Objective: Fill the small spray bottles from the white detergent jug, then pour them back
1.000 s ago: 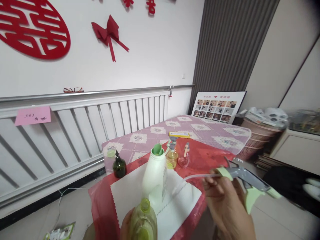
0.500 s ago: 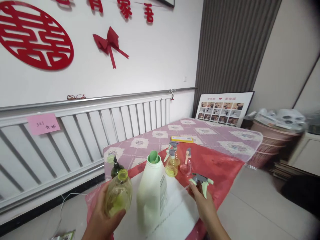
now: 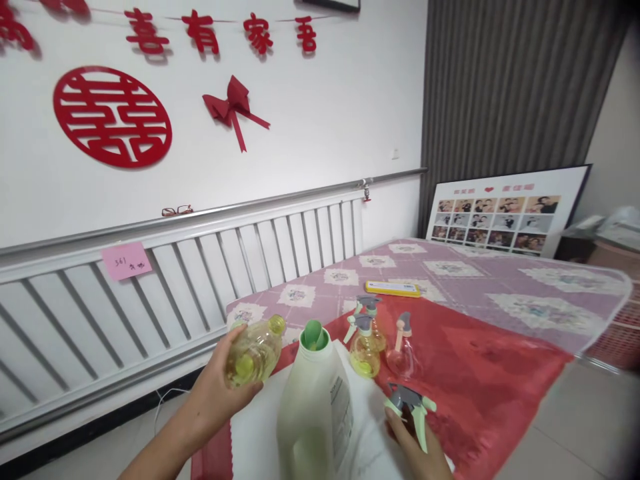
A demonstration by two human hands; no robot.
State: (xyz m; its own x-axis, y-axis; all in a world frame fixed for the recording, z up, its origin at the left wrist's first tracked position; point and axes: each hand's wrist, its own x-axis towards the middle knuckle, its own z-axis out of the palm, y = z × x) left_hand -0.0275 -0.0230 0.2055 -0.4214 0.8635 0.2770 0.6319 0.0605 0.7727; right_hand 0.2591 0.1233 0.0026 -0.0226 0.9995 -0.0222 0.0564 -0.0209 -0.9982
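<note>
So the right hand (image 3: 420, 450) is pinching a grey and pale green plastic trigger sprayer (image 3: 409, 401), fingers closed under its head. Big pale green plastic jug (image 3: 313, 407) stands upright and open between the hands. Left hand (image 3: 217, 393) is wrapped around a see-through yellow-green bottle (image 3: 255, 353), open and tilted, neck towards the jug. Just past the right hand there's a round pink-tinted spray bottle (image 3: 401, 357), plus a round clear one with yellow liquid (image 3: 365, 353) to its left. Way beyond that hand, a flat yellow-and-white box (image 3: 393, 289), then a white photo board (image 3: 500, 208).
</note>
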